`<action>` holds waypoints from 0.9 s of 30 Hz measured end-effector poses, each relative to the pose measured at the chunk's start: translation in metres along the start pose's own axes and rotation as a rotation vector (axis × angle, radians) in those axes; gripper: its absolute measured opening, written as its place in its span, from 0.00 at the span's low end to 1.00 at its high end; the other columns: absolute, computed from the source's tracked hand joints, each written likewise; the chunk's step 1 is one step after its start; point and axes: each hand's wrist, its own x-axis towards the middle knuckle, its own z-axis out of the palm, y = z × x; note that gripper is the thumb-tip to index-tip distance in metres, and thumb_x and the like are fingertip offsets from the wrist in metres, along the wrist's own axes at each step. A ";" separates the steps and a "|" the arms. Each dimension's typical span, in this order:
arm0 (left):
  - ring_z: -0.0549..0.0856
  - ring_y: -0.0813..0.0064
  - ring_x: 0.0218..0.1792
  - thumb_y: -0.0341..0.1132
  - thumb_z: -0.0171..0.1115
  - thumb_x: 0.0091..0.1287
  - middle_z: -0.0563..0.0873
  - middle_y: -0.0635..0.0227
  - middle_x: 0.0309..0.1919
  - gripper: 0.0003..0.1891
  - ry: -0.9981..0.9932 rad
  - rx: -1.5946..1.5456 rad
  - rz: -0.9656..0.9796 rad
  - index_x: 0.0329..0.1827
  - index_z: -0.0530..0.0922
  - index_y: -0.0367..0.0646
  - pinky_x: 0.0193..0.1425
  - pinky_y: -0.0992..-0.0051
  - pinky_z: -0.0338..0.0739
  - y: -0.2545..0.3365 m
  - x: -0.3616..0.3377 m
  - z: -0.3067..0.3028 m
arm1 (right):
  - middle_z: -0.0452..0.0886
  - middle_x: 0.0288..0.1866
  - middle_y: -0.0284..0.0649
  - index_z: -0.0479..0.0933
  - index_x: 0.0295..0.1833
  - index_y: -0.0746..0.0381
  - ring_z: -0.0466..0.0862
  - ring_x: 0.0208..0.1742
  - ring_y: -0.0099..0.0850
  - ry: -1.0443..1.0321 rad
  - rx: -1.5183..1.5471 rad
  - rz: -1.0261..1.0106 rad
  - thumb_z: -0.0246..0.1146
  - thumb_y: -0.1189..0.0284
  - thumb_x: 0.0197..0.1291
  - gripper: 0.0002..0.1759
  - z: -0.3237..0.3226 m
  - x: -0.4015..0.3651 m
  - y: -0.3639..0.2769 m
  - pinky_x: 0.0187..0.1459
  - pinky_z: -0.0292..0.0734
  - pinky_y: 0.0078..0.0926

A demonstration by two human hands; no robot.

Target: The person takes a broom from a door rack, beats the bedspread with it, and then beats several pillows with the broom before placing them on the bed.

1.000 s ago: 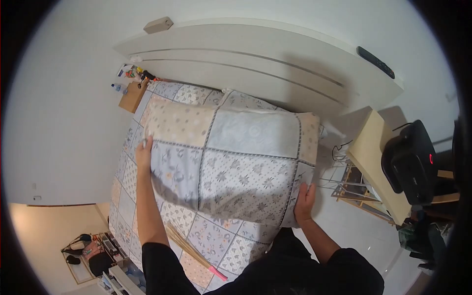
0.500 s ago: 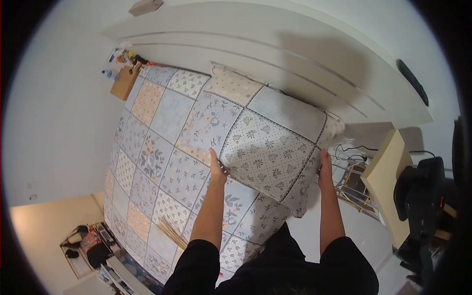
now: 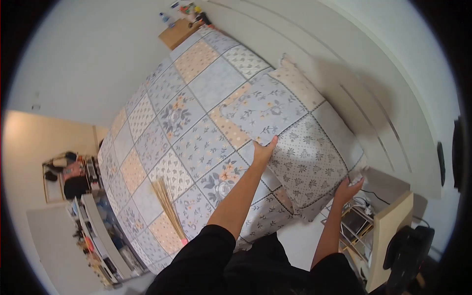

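Observation:
A patchwork-print pillow [image 3: 309, 152] lies on the bed's matching floral bedspread [image 3: 191, 123], close to the headboard. My left hand [image 3: 264, 151] holds the pillow's near-left edge, thumb and a finger showing while the other fingers are partly hidden. At the opposite edge, by the right corner, my right hand [image 3: 347, 191] grips the pillow's side, its fingers stretched along the border. To the left of my left arm, a bundle of thin straw-coloured sticks [image 3: 168, 209] with a pink end rests on the bedspread.
The pale headboard [image 3: 354, 64] rises behind the pillow. At right stand a wire rack [image 3: 356, 228], a light wooden board [image 3: 391, 241] and a black device [image 3: 410, 255]. A wooden bedside surface [image 3: 179, 33] holds small items at the far side. Shelves [image 3: 101, 236] stand lower left.
My view has turned, and the pillow appears rotated and farther right in it. Both hands have moved with the pillow, staying at its two edges. The stick bundle shows more fully.

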 end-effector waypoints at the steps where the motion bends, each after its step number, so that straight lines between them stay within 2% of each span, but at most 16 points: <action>1: 0.72 0.59 0.67 0.49 0.76 0.58 0.72 0.53 0.66 0.48 0.140 0.043 -0.034 0.74 0.57 0.35 0.69 0.65 0.67 -0.007 -0.001 -0.008 | 0.65 0.72 0.57 0.61 0.71 0.71 0.64 0.73 0.52 -0.042 -0.058 -0.283 0.61 0.71 0.63 0.33 -0.017 -0.013 -0.037 0.73 0.56 0.42; 2: 0.70 0.58 0.68 0.49 0.76 0.58 0.72 0.50 0.66 0.49 0.266 0.089 -0.068 0.74 0.57 0.34 0.70 0.64 0.66 -0.014 -0.004 -0.015 | 0.65 0.71 0.57 0.64 0.69 0.71 0.64 0.73 0.52 -0.074 -0.112 -0.562 0.62 0.72 0.61 0.32 -0.033 -0.029 -0.075 0.73 0.55 0.42; 4: 0.68 0.54 0.69 0.53 0.74 0.58 0.70 0.44 0.66 0.50 0.362 0.099 -0.149 0.73 0.57 0.30 0.72 0.62 0.63 0.019 -0.024 -0.025 | 0.63 0.74 0.56 0.69 0.68 0.65 0.60 0.75 0.55 -0.343 -0.184 -0.783 0.62 0.70 0.56 0.31 -0.029 -0.049 -0.135 0.74 0.51 0.54; 6: 0.60 0.41 0.73 0.52 0.72 0.59 0.62 0.43 0.73 0.50 0.299 0.502 0.402 0.77 0.55 0.35 0.74 0.57 0.60 0.031 -0.035 -0.033 | 0.63 0.76 0.49 0.72 0.67 0.57 0.58 0.77 0.54 -0.551 -0.229 -0.970 0.63 0.66 0.56 0.31 -0.009 -0.074 -0.184 0.73 0.47 0.64; 7: 0.60 0.41 0.73 0.52 0.72 0.59 0.62 0.43 0.73 0.50 0.308 0.498 0.400 0.77 0.55 0.35 0.74 0.57 0.60 0.034 -0.035 -0.030 | 0.63 0.76 0.45 0.73 0.67 0.52 0.57 0.78 0.53 -0.649 -0.270 -1.027 0.64 0.63 0.57 0.30 0.004 -0.082 -0.200 0.71 0.45 0.70; 9: 0.57 0.35 0.74 0.50 0.67 0.63 0.58 0.46 0.76 0.43 -0.125 0.984 0.681 0.77 0.58 0.43 0.74 0.54 0.59 0.038 -0.039 -0.021 | 0.61 0.78 0.42 0.73 0.68 0.49 0.56 0.78 0.53 -0.696 -0.321 -1.092 0.64 0.60 0.57 0.31 0.038 -0.089 -0.211 0.70 0.43 0.75; 13: 0.61 0.44 0.75 0.46 0.63 0.67 0.61 0.46 0.75 0.34 -0.076 1.007 0.491 0.73 0.64 0.42 0.77 0.55 0.56 0.047 -0.046 -0.020 | 0.56 0.81 0.35 0.70 0.71 0.43 0.53 0.80 0.51 -0.625 -0.476 -1.187 0.64 0.51 0.58 0.34 0.108 -0.082 -0.192 0.66 0.43 0.83; 15: 0.66 0.47 0.72 0.44 0.61 0.68 0.65 0.48 0.73 0.32 -0.143 0.825 0.633 0.73 0.64 0.43 0.76 0.54 0.60 0.036 -0.045 -0.043 | 0.55 0.81 0.35 0.68 0.72 0.43 0.52 0.80 0.51 -0.606 -0.485 -1.201 0.63 0.51 0.59 0.34 0.121 -0.082 -0.190 0.66 0.44 0.83; 18: 0.71 0.46 0.68 0.39 0.61 0.68 0.70 0.48 0.70 0.32 -0.159 0.910 0.606 0.74 0.63 0.43 0.73 0.54 0.65 0.015 -0.085 -0.103 | 0.54 0.81 0.34 0.65 0.74 0.42 0.51 0.81 0.49 -0.575 -0.586 -1.205 0.61 0.49 0.62 0.35 0.119 -0.086 -0.183 0.65 0.46 0.83; 20: 0.79 0.46 0.59 0.39 0.59 0.67 0.77 0.47 0.62 0.28 -0.212 0.887 0.548 0.70 0.69 0.44 0.61 0.52 0.75 -0.043 -0.114 -0.144 | 0.56 0.80 0.39 0.65 0.74 0.46 0.52 0.81 0.48 -0.608 -0.651 -1.206 0.59 0.50 0.65 0.33 0.114 -0.080 -0.191 0.65 0.46 0.82; 21: 0.84 0.49 0.50 0.39 0.59 0.66 0.81 0.47 0.57 0.24 -0.310 1.021 0.191 0.63 0.74 0.39 0.52 0.53 0.79 -0.066 -0.131 -0.160 | 0.56 0.80 0.42 0.66 0.74 0.51 0.52 0.81 0.45 -0.562 -0.633 -1.240 0.58 0.52 0.67 0.32 0.119 -0.074 -0.188 0.64 0.47 0.82; 22: 0.86 0.50 0.43 0.42 0.58 0.65 0.84 0.47 0.51 0.21 -0.270 1.088 0.242 0.55 0.78 0.37 0.47 0.52 0.80 -0.108 -0.156 -0.184 | 0.55 0.80 0.43 0.64 0.75 0.56 0.55 0.80 0.43 -0.467 -0.501 -1.321 0.57 0.54 0.68 0.33 0.148 -0.059 -0.156 0.68 0.52 0.72; 24: 0.87 0.52 0.44 0.43 0.57 0.65 0.88 0.51 0.41 0.16 -0.467 1.377 -0.232 0.43 0.84 0.40 0.46 0.54 0.80 -0.131 -0.235 -0.231 | 0.59 0.79 0.44 0.58 0.78 0.57 0.63 0.76 0.45 -0.327 -0.118 -1.481 0.57 0.58 0.68 0.36 0.207 -0.045 -0.108 0.70 0.63 0.48; 25: 0.87 0.52 0.43 0.44 0.60 0.63 0.87 0.52 0.41 0.18 -0.497 1.403 -0.389 0.49 0.82 0.41 0.46 0.53 0.80 -0.127 -0.287 -0.255 | 0.64 0.76 0.45 0.63 0.75 0.59 0.67 0.74 0.47 -0.221 -0.260 -1.423 0.57 0.60 0.68 0.32 0.225 -0.058 -0.091 0.70 0.65 0.46; 26: 0.87 0.51 0.43 0.45 0.63 0.62 0.87 0.53 0.41 0.22 -0.549 1.401 -0.523 0.55 0.80 0.43 0.47 0.51 0.80 -0.120 -0.331 -0.267 | 0.64 0.76 0.46 0.63 0.75 0.59 0.69 0.71 0.48 -0.394 -0.030 -1.371 0.57 0.59 0.69 0.32 0.199 -0.074 -0.102 0.70 0.65 0.43; 27: 0.87 0.51 0.45 0.45 0.63 0.61 0.87 0.52 0.42 0.22 -0.585 1.369 -0.501 0.55 0.81 0.43 0.48 0.52 0.80 -0.113 -0.358 -0.290 | 0.62 0.77 0.46 0.58 0.77 0.59 0.69 0.72 0.47 -0.280 0.058 -1.415 0.56 0.60 0.70 0.34 0.168 -0.118 -0.128 0.71 0.65 0.42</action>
